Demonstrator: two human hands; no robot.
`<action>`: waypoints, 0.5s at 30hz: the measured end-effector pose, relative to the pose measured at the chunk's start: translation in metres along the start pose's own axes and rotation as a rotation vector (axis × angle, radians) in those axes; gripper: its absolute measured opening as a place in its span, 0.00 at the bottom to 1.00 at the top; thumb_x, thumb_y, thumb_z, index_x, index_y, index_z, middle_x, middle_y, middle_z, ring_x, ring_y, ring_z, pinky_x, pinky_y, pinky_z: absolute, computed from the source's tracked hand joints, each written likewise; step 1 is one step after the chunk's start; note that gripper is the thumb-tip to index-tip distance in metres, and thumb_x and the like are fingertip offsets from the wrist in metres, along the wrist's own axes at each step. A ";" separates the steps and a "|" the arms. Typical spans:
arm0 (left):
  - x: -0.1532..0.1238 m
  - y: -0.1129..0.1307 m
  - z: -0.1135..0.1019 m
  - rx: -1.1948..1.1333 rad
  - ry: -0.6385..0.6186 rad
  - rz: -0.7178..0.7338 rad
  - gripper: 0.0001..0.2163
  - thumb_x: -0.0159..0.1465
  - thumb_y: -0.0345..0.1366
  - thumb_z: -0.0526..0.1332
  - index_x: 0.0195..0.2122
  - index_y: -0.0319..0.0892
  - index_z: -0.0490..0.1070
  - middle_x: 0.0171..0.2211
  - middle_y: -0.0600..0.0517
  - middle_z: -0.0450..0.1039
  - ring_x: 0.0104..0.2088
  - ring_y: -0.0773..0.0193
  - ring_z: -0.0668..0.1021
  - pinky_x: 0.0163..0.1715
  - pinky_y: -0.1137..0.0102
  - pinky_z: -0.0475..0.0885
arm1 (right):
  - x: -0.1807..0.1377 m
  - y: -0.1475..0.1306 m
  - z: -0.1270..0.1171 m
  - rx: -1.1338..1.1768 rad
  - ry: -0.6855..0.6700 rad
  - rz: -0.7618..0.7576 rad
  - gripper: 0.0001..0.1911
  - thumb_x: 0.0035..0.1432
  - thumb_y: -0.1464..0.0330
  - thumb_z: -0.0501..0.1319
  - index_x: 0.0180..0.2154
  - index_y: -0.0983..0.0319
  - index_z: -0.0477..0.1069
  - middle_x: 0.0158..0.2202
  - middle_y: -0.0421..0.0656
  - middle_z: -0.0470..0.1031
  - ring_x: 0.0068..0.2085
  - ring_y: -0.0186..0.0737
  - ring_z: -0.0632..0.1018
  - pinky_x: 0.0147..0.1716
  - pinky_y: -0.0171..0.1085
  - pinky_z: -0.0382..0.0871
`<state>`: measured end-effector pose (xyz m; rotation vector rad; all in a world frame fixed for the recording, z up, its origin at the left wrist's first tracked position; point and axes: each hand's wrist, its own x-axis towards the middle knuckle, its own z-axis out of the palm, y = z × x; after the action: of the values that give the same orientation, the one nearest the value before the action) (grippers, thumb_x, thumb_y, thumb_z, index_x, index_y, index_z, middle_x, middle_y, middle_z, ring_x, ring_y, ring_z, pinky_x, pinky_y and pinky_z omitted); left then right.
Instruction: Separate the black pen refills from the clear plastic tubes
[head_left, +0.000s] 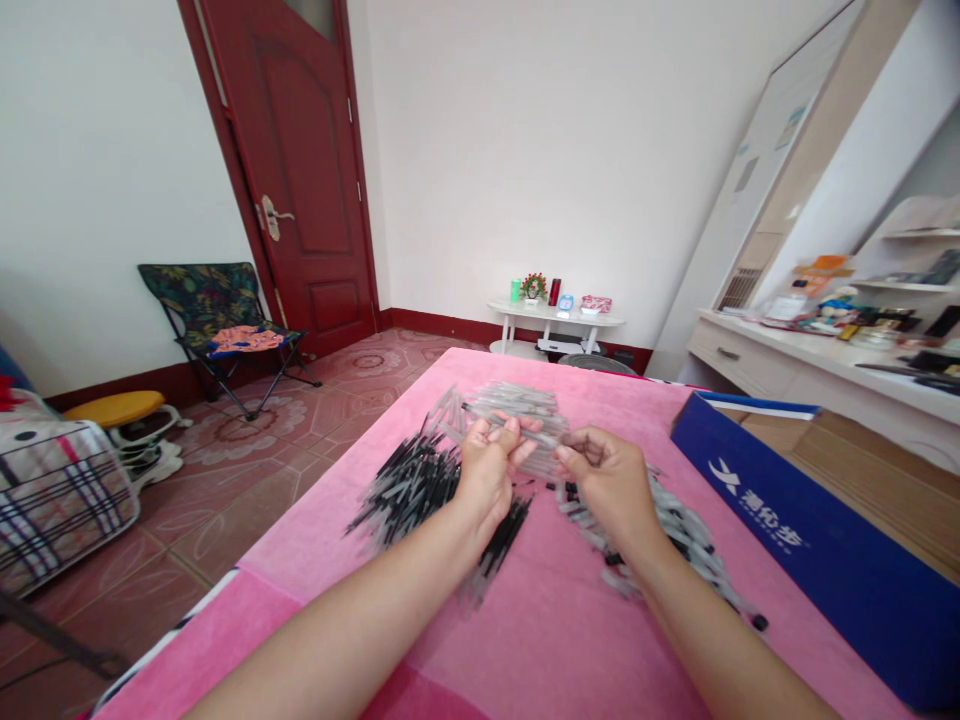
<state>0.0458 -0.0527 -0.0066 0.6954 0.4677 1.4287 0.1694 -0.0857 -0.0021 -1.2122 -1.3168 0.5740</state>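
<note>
My left hand (489,462) and my right hand (606,474) meet over a pink cloth-covered table (540,620). The left hand's fingers are curled around a clear pen barrel (517,425), pinching it. The right hand is closed in a pinch on a small dark part I cannot make out. A pile of black pen refills (409,485) lies left of the left hand. Clear pen barrels (517,400) are heaped just beyond both hands. Another heap of grey assembled pens (679,535) runs under and beside my right forearm.
An open blue cardboard box (810,530) stands at the table's right edge. A folding chair (217,320), a yellow stool (120,408) and a red door (300,170) are on the left. A small white table (555,318) stands at the far wall, a white dresser (825,370) on the right.
</note>
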 end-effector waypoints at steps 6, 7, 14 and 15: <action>0.000 0.000 0.001 -0.001 -0.078 -0.114 0.10 0.52 0.34 0.64 0.32 0.39 0.64 0.32 0.49 0.74 0.35 0.64 0.77 0.37 0.70 0.71 | 0.005 -0.010 -0.007 -0.120 -0.091 -0.084 0.11 0.48 0.64 0.59 0.33 0.63 0.72 0.30 0.44 0.75 0.29 0.39 0.74 0.28 0.36 0.68; 0.000 0.000 0.002 0.010 -0.099 -0.162 0.10 0.52 0.35 0.63 0.33 0.38 0.65 0.33 0.48 0.74 0.35 0.63 0.77 0.37 0.69 0.71 | 0.007 -0.014 -0.012 -0.173 -0.067 -0.110 0.11 0.48 0.64 0.59 0.34 0.63 0.72 0.31 0.43 0.75 0.29 0.38 0.74 0.28 0.35 0.67; 0.001 -0.003 -0.003 0.149 -0.105 -0.323 0.08 0.55 0.37 0.60 0.35 0.40 0.68 0.33 0.47 0.75 0.30 0.62 0.78 0.29 0.71 0.72 | 0.027 -0.046 -0.096 -0.663 0.629 -0.334 0.17 0.50 0.62 0.56 0.38 0.64 0.74 0.28 0.45 0.74 0.24 0.35 0.69 0.24 0.33 0.60; 0.001 -0.003 -0.003 0.153 -0.104 -0.322 0.08 0.55 0.36 0.60 0.35 0.40 0.68 0.33 0.47 0.75 0.30 0.63 0.78 0.29 0.71 0.72 | 0.029 -0.047 -0.112 -0.734 0.725 -0.349 0.17 0.50 0.62 0.56 0.39 0.64 0.74 0.28 0.45 0.74 0.24 0.35 0.69 0.24 0.33 0.59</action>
<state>0.0461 -0.0508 -0.0113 0.7739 0.5836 1.0572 0.2657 -0.1135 0.0717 -1.5151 -1.0683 -0.6229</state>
